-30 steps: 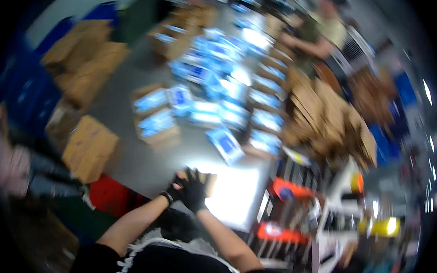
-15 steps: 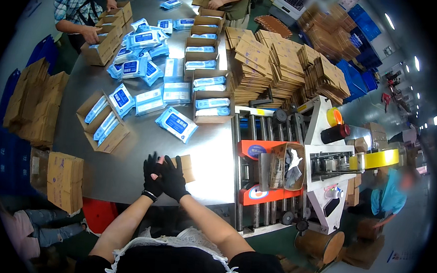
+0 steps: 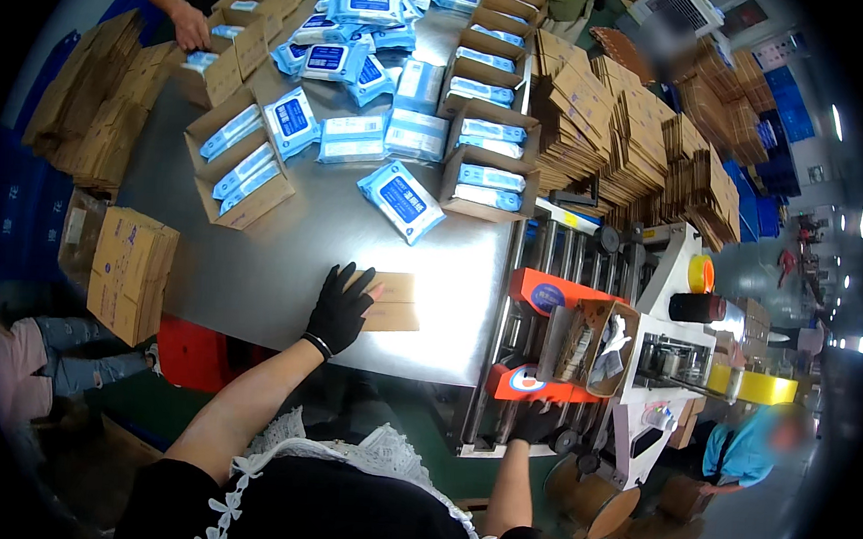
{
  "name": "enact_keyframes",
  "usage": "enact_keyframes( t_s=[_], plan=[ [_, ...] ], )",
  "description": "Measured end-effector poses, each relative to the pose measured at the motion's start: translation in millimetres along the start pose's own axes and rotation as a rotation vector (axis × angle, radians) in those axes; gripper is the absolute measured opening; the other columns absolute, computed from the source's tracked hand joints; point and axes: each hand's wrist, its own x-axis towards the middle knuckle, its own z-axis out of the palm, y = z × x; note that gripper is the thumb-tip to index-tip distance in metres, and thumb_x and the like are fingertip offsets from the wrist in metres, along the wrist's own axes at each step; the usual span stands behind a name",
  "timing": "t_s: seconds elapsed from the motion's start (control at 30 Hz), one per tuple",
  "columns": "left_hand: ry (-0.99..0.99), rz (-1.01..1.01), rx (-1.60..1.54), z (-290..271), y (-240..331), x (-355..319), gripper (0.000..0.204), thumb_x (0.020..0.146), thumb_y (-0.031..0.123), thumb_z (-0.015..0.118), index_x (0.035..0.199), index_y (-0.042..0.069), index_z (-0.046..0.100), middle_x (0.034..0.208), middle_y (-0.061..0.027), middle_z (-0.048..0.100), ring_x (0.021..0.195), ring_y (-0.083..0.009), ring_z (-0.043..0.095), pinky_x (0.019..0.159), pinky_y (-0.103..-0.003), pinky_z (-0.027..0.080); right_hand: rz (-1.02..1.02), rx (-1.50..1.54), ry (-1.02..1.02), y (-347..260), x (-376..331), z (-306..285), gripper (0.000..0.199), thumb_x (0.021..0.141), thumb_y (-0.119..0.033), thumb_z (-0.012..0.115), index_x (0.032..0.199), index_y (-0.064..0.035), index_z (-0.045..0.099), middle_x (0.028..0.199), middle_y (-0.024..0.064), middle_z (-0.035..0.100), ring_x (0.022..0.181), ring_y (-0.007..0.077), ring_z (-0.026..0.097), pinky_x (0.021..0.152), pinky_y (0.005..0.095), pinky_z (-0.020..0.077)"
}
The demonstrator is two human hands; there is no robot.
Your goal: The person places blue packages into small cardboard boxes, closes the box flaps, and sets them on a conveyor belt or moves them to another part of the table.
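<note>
On the near part of the metal table, my left hand in a black glove rests at the left side of a small brown cardboard piece with a seam across it. Its fingers are spread, and a bare fingertip shows on the cardboard. My right hand, also gloved in black, is at the near edge of the roller conveyor, below the red guide. Its fingers are too dark to make out. Farther up lies a blue-and-white wipes pack, apart from both hands.
An open carton holding packs stands at the left. A row of filled cartons lines the table's right side, beside stacks of flat cardboard. More packs are heaped farther back. A co-worker's hand reaches into a carton.
My hands were together beside the cardboard piece. They have parted: the right has moved right to the conveyor, while the left is spread at the cardboard. The whole view has shifted.
</note>
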Motion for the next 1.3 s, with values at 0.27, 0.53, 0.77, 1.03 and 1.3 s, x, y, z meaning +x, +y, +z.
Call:
enact_keyframes(
  t_s=[0.27,0.53,0.77,1.03,1.3],
  plan=[
    [-0.006,0.030,0.023,-5,7,7,0.051,0.078,0.009,0.063,0.127,0.014,0.054,0.137,-0.0135,0.046,0.127,-0.0391,0.038,0.109,-0.054,0.025,0.032,-0.339,-0.202,79,104,77,0.065,0.076,-0.033,0.068,0.125,0.0049,0.048,0.130,0.0261,0.049,0.126,0.0401,0.042,0.107,0.0448,0.0314],
    [-0.091,0.006,0.081,-2,7,5,0.055,0.079,0.011,0.064,0.132,0.016,0.050,0.140,-0.0136,0.043,0.129,-0.0383,0.036,0.110,-0.054,0.024,0.008,-0.238,-0.152,43,79,84,0.063,0.076,-0.032,0.068,0.125,0.0042,0.048,0.130,0.0256,0.049,0.125,0.0400,0.043,0.106,0.0452,0.0321],
    [-0.127,-0.005,0.082,-10,8,5,0.047,0.078,0.010,0.060,0.125,0.012,0.054,0.141,-0.0164,0.041,0.131,-0.0402,0.034,0.111,-0.053,0.022,-0.075,-0.176,-0.154,24,83,80,0.061,0.077,-0.030,0.067,0.125,0.0037,0.049,0.130,0.0252,0.049,0.124,0.0399,0.043,0.105,0.0456,0.0328],
    [-0.135,0.027,0.185,-8,-4,-10,0.029,0.077,0.020,0.062,0.105,0.012,0.062,0.144,-0.0145,0.039,0.132,-0.0394,0.034,0.108,-0.055,0.024,-0.217,-0.107,-0.191,-40,72,98,0.059,0.078,-0.028,0.067,0.125,0.0031,0.049,0.130,0.0246,0.049,0.123,0.0397,0.044,0.104,0.0460,0.0335],
    [-0.069,0.145,0.285,1,-4,-3,0.059,0.077,0.027,0.065,0.134,0.023,0.049,0.139,-0.0113,0.045,0.125,-0.0365,0.041,0.100,-0.052,0.033,-0.336,-0.128,-0.215,-128,71,104,0.057,0.078,-0.026,0.067,0.125,0.0024,0.049,0.130,0.0241,0.049,0.122,0.0396,0.045,0.104,0.0464,0.0342]
  ],
)
